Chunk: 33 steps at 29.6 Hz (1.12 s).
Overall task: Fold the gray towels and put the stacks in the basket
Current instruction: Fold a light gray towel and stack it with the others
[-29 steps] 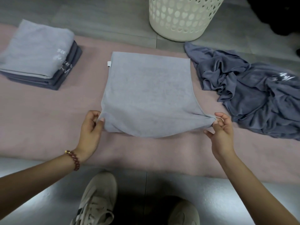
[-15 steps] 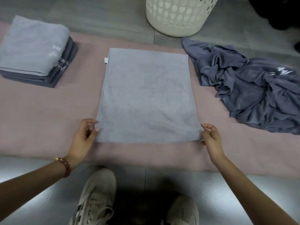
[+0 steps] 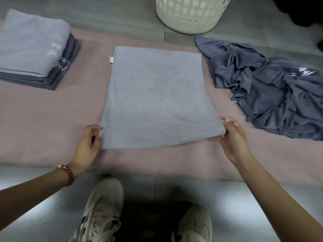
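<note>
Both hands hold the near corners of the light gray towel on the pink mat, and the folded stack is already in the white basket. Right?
Not quite. In the head view the folded stack lies on the pink mat at far left, outside the white basket. The left hand and right hand do hold the light gray towel by its near corners.

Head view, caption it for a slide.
Left hand and right hand hold the near corners of a light gray towel on a pink mat, folded stack left, laundry basket beyond.
</note>
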### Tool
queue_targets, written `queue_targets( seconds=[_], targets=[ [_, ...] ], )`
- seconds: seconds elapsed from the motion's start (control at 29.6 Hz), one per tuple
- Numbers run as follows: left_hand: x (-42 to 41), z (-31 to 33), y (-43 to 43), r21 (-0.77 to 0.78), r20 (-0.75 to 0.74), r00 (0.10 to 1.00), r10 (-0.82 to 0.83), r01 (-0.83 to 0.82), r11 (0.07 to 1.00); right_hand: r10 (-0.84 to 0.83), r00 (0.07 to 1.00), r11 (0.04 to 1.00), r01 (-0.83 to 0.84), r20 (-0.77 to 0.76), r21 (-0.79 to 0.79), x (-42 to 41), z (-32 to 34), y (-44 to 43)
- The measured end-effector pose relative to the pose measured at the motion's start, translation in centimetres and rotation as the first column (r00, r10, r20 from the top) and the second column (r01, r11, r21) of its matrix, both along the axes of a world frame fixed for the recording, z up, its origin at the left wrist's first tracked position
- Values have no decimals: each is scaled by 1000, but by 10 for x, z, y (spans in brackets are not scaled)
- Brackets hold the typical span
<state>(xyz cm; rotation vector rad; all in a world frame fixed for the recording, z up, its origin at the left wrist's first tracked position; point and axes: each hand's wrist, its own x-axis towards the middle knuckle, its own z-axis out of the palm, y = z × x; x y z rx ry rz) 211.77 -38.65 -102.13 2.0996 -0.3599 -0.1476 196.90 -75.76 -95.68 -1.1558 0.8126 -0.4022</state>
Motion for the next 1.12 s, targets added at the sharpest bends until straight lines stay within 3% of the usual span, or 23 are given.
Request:
queue_targets(
  seconds=[0.07,0.14,0.3,0.51,0.71,0.91,1.12],
  targets=[
    [1,-2,2,-14,-5,1000,-7,7,1000,-71,991,966,39,-117,-255,3,-1,-3],
    [2,-3,4,-25,-20,1000,-18,17,1000,-134,971,934,58,-196,-353,1,-8,-5],
    [3,-6,4,-8,-50,999,-11,11,1000,-46,864,953,-113,-501,-282,-18,-41,-6],
    [0,-11,8,28,-157,980,125,-122,992,58,726,890,-348,-685,-294,-22,-40,-15],
    [-3,0,3,229,-62,998,29,-14,973,114,735,903,-358,-669,-239,-30,-26,-8],
    [-3,7,-2,76,-264,943,201,-188,979,29,871,969,-146,-491,-200,-22,-22,-5],
    [-1,7,3,44,-192,938,289,-286,957,-20,880,976,-87,-475,-202,-25,-37,2]
  ],
)
